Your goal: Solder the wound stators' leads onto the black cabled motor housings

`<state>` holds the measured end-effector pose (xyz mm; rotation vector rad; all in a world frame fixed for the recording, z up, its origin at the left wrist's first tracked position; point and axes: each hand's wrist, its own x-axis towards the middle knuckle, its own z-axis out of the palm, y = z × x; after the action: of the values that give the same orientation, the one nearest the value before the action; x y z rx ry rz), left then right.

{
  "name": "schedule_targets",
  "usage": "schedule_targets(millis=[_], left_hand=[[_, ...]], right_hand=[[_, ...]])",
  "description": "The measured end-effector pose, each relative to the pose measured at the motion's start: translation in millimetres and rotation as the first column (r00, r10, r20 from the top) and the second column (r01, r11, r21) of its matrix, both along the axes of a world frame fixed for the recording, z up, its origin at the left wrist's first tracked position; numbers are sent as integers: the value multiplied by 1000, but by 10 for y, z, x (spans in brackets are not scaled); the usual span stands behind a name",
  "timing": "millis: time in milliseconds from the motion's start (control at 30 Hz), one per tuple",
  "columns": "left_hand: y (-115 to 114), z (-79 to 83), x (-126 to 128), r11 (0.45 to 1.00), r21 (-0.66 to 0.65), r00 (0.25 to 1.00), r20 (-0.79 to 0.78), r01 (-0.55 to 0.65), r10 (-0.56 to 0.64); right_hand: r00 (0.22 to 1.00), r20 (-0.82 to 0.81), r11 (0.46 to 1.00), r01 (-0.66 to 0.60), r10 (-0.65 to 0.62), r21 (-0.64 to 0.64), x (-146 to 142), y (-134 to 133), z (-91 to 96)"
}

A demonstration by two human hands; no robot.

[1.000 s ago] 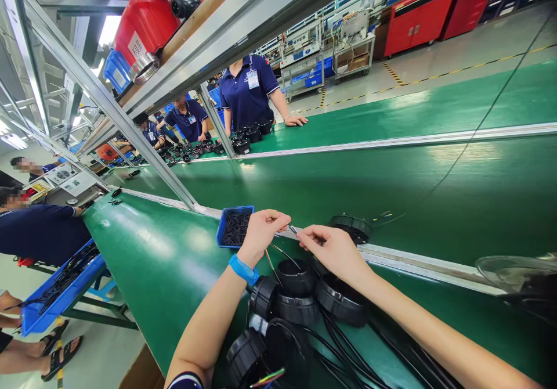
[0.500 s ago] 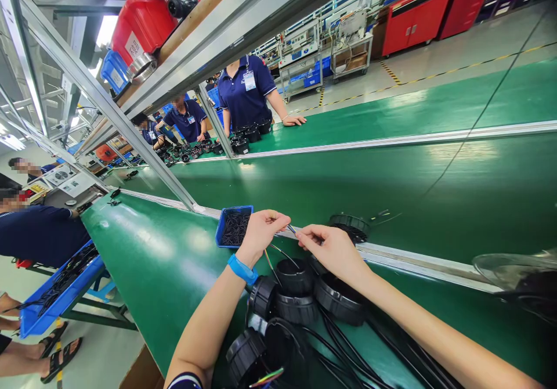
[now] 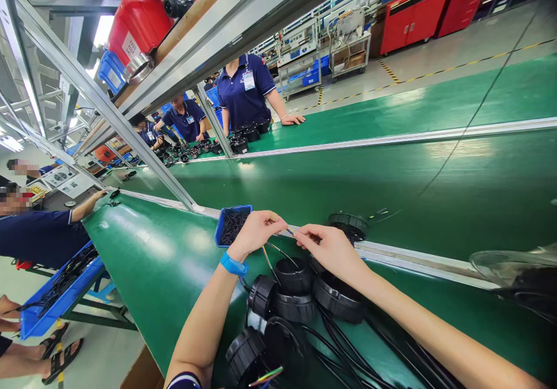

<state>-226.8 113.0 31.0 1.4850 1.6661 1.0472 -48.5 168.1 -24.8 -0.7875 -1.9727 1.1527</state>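
Note:
My left hand (image 3: 256, 232), with a blue wristband, pinches thin coloured wires (image 3: 272, 255) that rise from a black round part (image 3: 295, 274) below it. My right hand (image 3: 331, 248) is closed in a pinch on the tips of the same wires, right next to the left fingers. Several more black round parts (image 3: 278, 313) with black cables lie clustered under my forearms on the green bench (image 3: 161, 273). A small blue tray (image 3: 232, 225) of tiny dark pieces sits just left of my left hand.
A black round grille part (image 3: 348, 226) rests beyond my right hand by the green conveyor belt (image 3: 391, 180). Slanted metal frame posts (image 3: 130, 128) stand to the left. Other people work across the belt and at far left. A blue bin (image 3: 56, 296) hangs off the bench edge.
Both hands have stayed together on the wires, shifting only slightly left. A person at far left has stretched an arm onto the bench end.

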Motion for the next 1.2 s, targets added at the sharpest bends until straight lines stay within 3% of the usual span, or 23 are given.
schedule_targets(millis=[100, 200, 333, 600, 1200], left_hand=[[-5, -19, 21, 1000, 9, 1000, -10, -26, 26], [-20, -27, 69, 991, 109, 994, -74, -71, 80], [-39, 1, 86, 978, 205, 986, -151, -36, 68], [43, -107, 89, 986, 65, 957, 256, -155, 133], [70, -149, 75, 989, 83, 947, 308, -123, 92]], right_hand=[[1000, 7, 1000, -9, 9, 4, 0, 0, 4], [1000, 4, 1000, -9, 9, 3, 0, 8, -1], [1000, 1, 1000, 0, 0, -6, 1, 23, -13], [1000, 9, 1000, -1, 1, -3, 0, 19, -19], [1000, 15, 1000, 4, -4, -13, -1, 14, -22]])
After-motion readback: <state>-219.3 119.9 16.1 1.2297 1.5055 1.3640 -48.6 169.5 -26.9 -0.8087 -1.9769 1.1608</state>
